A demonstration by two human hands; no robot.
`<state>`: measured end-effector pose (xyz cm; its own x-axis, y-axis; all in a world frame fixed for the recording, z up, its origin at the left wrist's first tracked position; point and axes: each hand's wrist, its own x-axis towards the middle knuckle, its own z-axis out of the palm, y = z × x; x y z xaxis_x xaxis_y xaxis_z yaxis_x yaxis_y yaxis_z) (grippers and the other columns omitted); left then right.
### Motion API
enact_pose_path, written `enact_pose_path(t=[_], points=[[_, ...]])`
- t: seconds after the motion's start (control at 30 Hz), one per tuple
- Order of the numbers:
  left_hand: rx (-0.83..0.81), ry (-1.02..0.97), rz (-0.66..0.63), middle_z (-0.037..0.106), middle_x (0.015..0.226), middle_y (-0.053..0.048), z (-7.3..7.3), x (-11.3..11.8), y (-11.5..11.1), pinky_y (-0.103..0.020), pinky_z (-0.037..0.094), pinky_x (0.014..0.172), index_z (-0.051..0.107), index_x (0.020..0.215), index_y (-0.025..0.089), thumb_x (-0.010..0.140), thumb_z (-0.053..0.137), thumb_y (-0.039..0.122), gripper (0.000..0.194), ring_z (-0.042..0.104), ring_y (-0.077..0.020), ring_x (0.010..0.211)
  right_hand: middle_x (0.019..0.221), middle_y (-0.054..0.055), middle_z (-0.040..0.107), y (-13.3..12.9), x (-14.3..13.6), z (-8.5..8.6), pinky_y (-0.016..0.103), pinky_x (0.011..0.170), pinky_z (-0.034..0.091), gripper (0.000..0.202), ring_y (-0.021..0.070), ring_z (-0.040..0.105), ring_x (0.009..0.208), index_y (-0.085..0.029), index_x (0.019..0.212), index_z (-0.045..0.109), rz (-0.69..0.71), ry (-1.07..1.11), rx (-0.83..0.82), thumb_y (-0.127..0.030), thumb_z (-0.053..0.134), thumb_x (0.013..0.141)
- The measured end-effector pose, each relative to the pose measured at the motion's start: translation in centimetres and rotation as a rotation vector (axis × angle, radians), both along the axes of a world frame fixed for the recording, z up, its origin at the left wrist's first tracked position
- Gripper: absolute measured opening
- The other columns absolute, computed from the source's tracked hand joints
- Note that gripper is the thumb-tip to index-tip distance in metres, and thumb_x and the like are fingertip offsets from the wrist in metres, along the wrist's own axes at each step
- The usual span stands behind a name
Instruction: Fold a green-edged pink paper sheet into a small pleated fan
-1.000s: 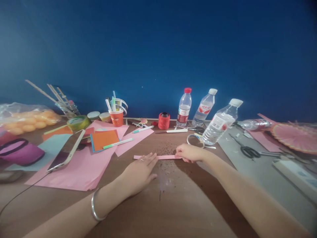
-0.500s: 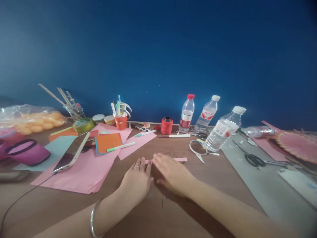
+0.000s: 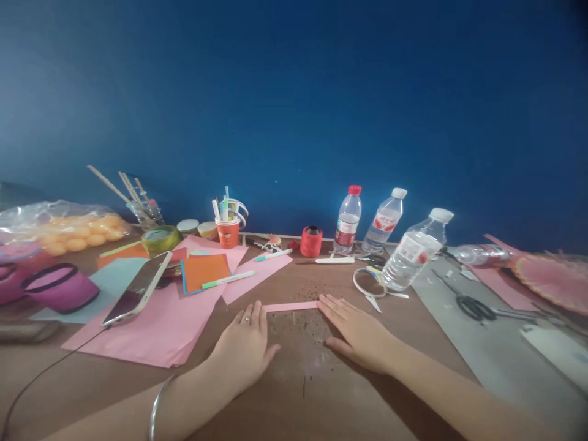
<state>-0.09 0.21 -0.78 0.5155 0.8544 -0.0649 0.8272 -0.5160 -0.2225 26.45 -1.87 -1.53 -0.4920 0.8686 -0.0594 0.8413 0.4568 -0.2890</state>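
Observation:
A narrow pink paper strip (image 3: pixel 291 306) lies flat across the brown table between my two hands. My left hand (image 3: pixel 245 337) rests palm down on its left end, fingers stretched out, a ring on one finger and a bangle at the wrist. On the strip's right end my right hand (image 3: pixel 356 331) also lies flat, its fingers extended and thumb apart. Both ends of the strip are hidden under the fingers. Small dark specks (image 3: pixel 316 288) are scattered on the table around the strip.
Left are pink paper sheets (image 3: pixel 133 337), a phone (image 3: pixel 138 288) and orange paper (image 3: pixel 206 269). A red paper cup (image 3: pixel 228 234) holds pens. Behind the strip stand a red roll (image 3: pixel 311 242) and several bottles, including a tilted one (image 3: pixel 413 254). Scissors (image 3: pixel 473 306) lie at right.
My hands have slid apart from near the strip's middle, the left one leftward and the right one rightward. More of the pink strip now shows between them.

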Motion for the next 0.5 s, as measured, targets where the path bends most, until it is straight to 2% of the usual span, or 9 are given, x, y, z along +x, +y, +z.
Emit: enact_pose_path(t=[0.13, 0.23, 0.3, 0.37, 0.43, 0.5], points=[[-0.035, -0.027, -0.028, 0.037, 0.137, -0.026, 0.1, -0.9, -0.1, -0.047, 0.037, 0.101, 0.045, 0.13, 0.001, 0.083, 0.045, 0.036, 0.059, 0.041, -0.035, 0.126, 0.15, 0.007, 0.02, -0.6, 2.5, -0.6, 0.044, 0.113, 0.015, 0.069, 0.0235, 0.02, 0.137, -0.017, 0.145, 0.022, -0.123, -0.048, 0.06, -0.055, 0.036, 0.089], [-0.052, -0.091, -0.025, 0.039, 0.135, -0.03, 0.2, -0.9, 0.2, -0.052, 0.037, 0.099, 0.047, 0.127, -0.001, 0.083, 0.047, 0.034, 0.056, 0.042, -0.0393, 0.124, 0.146, 0.01, 0.032, -0.2, 3.0, 0.1, 0.046, 0.112, 0.018, 0.06, 0.0255, 0.025, 0.135, -0.016, 0.14, 0.036, -0.154, -0.079, 0.101, -0.051, 0.036, 0.091], [-0.066, -0.137, -0.039, 0.05, 0.125, -0.031, 0.6, -0.5, 0.8, -0.055, 0.037, 0.096, 0.056, 0.116, 0.0, 0.084, 0.048, 0.031, 0.045, 0.047, -0.0416, 0.118, 0.14, 0.011, 0.043, 0.7, 2.3, 1.2, 0.046, 0.11, 0.02, 0.05, 0.0275, 0.031, 0.133, -0.016, 0.129, 0.051, -0.119, -0.123, 0.128, -0.045, 0.038, 0.091], [-0.097, -0.174, -0.069, 0.062, 0.106, -0.026, 1.3, 0.2, 2.0, -0.056, 0.038, 0.093, 0.063, 0.1, 0.004, 0.086, 0.048, 0.029, 0.033, 0.054, -0.0394, 0.108, 0.127, 0.017, 0.054, 2.0, 0.8, 2.5, 0.043, 0.104, 0.029, 0.043, 0.0305, 0.043, 0.123, -0.012, 0.115, 0.061, -0.095, -0.167, 0.125, -0.041, 0.051, 0.086], [-0.157, -0.224, -0.103, 0.063, 0.098, -0.02, 2.2, 1.2, 3.6, -0.053, 0.044, 0.087, 0.063, 0.095, 0.007, 0.086, 0.051, 0.029, 0.027, 0.059, -0.0339, 0.096, 0.106, 0.016, 0.065, 3.7, -1.0, 3.4, 0.038, 0.092, 0.039, 0.032, 0.0297, 0.056, 0.106, -0.013, 0.1, 0.067, -0.064, -0.175, 0.101, -0.037, 0.061, 0.079], [-0.24, -0.286, -0.143, 0.061, 0.104, -0.013, 3.1, 2.3, 5.3, -0.046, 0.048, 0.082, 0.06, 0.103, 0.012, 0.085, 0.056, 0.033, 0.028, 0.059, -0.025, 0.093, 0.099, 0.011, 0.067, 5.2, -2.8, 3.9, 0.031, 0.079, 0.044, 0.025, 0.0259, 0.061, 0.096, -0.018, 0.097, 0.067, -0.019, -0.169, 0.079, -0.03, 0.063, 0.076]])
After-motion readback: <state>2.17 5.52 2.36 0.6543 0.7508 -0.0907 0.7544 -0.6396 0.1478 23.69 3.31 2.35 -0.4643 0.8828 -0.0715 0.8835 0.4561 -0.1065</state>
